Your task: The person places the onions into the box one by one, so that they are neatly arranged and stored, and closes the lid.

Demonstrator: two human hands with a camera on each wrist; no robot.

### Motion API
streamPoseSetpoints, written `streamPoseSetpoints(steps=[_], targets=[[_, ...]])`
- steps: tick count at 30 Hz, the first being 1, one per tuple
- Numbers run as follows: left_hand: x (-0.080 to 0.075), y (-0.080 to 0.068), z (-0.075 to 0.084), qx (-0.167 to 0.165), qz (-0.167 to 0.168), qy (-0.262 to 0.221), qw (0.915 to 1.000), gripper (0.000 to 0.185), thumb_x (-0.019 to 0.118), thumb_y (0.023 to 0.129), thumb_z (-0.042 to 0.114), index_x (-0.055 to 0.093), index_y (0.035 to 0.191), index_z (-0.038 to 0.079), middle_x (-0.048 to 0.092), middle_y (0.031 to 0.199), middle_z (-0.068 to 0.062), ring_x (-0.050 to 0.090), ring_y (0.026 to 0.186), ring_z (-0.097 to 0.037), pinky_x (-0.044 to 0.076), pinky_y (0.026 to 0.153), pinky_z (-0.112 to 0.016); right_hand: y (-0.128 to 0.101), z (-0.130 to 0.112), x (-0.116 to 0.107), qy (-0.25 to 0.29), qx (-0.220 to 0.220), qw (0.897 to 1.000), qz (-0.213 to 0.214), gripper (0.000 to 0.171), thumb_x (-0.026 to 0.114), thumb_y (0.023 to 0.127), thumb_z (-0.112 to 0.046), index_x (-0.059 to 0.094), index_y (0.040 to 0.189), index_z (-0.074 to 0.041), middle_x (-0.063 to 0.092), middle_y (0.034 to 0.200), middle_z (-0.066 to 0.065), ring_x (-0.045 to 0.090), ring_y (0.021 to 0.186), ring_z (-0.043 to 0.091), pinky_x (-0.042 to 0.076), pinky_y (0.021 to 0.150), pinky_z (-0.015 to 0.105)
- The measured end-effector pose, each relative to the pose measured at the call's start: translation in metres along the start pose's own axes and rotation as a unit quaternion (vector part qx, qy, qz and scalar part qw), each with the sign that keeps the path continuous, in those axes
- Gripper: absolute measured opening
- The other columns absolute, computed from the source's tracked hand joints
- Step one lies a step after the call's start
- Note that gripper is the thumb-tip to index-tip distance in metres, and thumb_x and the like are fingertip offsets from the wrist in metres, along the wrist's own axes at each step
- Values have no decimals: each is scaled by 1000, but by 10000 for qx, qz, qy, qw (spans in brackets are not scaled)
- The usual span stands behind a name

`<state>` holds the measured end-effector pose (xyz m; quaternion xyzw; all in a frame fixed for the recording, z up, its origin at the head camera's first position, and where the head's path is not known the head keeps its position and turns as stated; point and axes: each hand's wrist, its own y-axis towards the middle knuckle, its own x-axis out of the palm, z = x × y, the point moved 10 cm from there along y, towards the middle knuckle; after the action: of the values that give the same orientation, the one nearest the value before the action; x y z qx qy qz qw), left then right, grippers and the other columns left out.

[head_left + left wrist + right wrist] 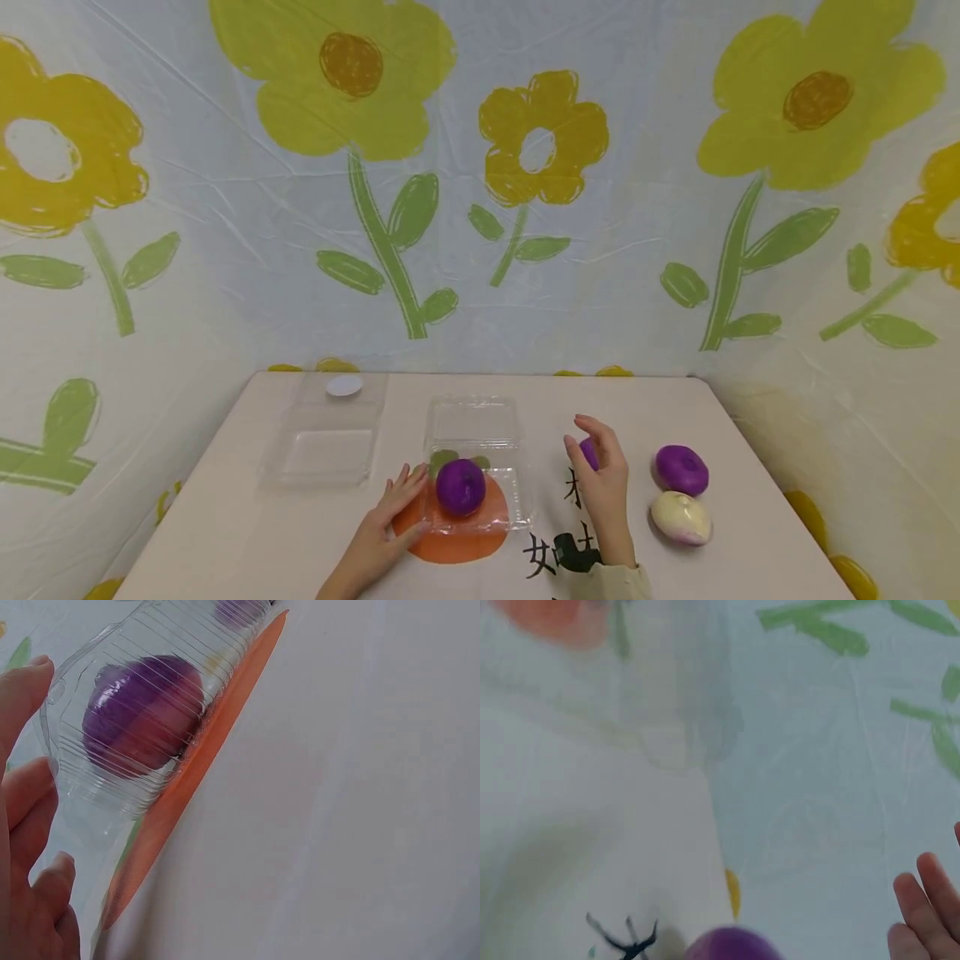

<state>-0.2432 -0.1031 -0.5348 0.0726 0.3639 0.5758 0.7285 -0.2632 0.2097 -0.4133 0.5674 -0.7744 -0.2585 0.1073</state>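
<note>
Three purple buns point(682, 469), one white bun point(680, 517)

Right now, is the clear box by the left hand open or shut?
Open: the clear box has its lid folded back, with a purple bun sitting uncovered inside.

Table point(247, 500) with boxes point(330, 442), buns point(681, 469)

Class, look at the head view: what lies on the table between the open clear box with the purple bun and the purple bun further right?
The right hand holding a small purple piece, above black characters.
</note>
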Motion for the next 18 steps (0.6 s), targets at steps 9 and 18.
streamPoseSetpoints(steps=[9,18], targets=[[-2,0,2,219,101,38,9997,60,71,83,12,47,137,3,40,145,-16,26,134,-45,3,115,-21,-12,78,-37,-653,797,9926,644,51,73,80,-7,53,128,-11,40,143,9,31,135,25,26,111,47],[-2,-1,0,111,74,48,9999,59,70,84,13,47,137,5,39,146,-14,24,135,-45,1,115,-20,-30,127,-45,-621,1868,9791,514,92,80,74,-17,24,146,-7,13,154,18,12,141,34,15,112,57]])
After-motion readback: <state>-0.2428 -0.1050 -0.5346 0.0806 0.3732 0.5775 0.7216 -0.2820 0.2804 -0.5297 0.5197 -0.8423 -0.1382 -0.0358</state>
